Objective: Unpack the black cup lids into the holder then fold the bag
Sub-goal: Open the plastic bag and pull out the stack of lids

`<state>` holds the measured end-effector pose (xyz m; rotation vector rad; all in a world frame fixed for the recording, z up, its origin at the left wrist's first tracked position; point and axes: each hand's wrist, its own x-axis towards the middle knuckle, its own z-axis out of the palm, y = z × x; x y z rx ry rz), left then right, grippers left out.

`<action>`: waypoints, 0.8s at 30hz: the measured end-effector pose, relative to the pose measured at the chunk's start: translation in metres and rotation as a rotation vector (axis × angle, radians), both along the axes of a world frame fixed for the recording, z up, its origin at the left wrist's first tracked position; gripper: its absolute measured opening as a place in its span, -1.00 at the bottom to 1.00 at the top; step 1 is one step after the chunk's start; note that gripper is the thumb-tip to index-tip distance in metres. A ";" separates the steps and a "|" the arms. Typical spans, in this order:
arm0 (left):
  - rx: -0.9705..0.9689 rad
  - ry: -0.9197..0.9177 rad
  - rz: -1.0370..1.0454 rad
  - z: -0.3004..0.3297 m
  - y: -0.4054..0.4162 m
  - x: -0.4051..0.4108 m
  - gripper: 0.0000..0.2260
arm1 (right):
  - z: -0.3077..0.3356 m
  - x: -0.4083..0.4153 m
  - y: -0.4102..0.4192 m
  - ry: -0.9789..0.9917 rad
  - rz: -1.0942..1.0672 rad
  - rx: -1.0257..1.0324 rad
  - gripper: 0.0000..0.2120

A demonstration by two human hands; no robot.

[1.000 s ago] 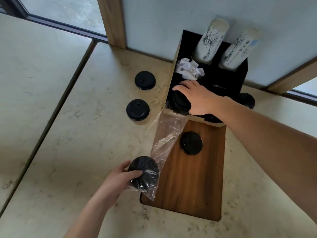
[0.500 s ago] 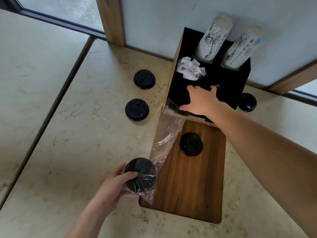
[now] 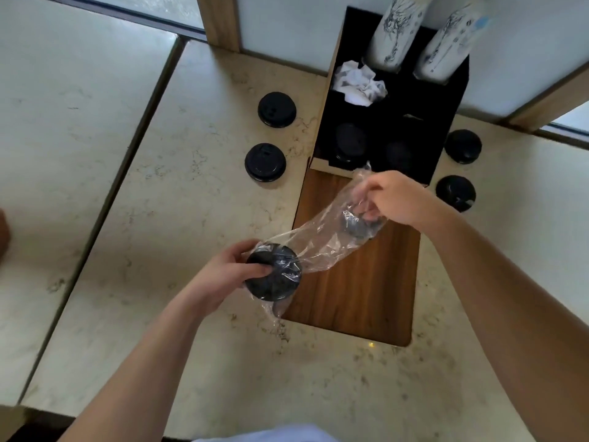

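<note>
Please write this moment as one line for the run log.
left hand: holds lids stack through bag | right hand: at bag mouth | holder: some lids inside | fold: not begun

Single head-worn view, steeply down, close over counter (image 3: pixel 191 202), forearms reaching in

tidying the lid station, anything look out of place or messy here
Yes: four loose black lids sit on the counter around the holder, two left, two right. A crumpled white paper fills one compartment.
</note>
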<state>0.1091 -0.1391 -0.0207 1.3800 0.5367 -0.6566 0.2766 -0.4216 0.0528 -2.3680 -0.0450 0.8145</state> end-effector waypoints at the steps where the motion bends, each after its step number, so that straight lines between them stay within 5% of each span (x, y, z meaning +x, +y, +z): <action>1: 0.006 -0.005 -0.016 0.004 0.000 -0.003 -0.55 | 0.000 -0.011 -0.006 0.077 0.023 -0.014 -0.75; 4: 0.024 -0.016 0.096 0.006 -0.001 -0.015 -0.55 | -0.004 -0.051 -0.022 0.112 0.019 -0.086 -0.80; 9: -0.057 0.085 0.335 -0.009 -0.017 -0.050 -0.49 | -0.019 -0.136 -0.036 0.321 -0.173 0.115 -0.82; 12: -0.007 0.117 0.308 -0.012 -0.038 -0.071 -0.60 | -0.023 -0.187 -0.039 0.297 -0.022 0.242 -0.77; 15: 0.098 0.087 0.267 -0.013 -0.059 -0.086 -0.83 | -0.025 -0.216 -0.035 0.416 -0.138 0.436 -0.74; 18: 0.225 0.047 0.314 -0.012 -0.072 -0.095 -0.87 | -0.032 -0.230 -0.033 0.452 -0.163 0.385 -0.47; 24: 0.288 0.015 0.350 -0.009 -0.075 -0.099 -0.88 | -0.032 -0.244 -0.039 0.422 -0.050 0.320 -0.50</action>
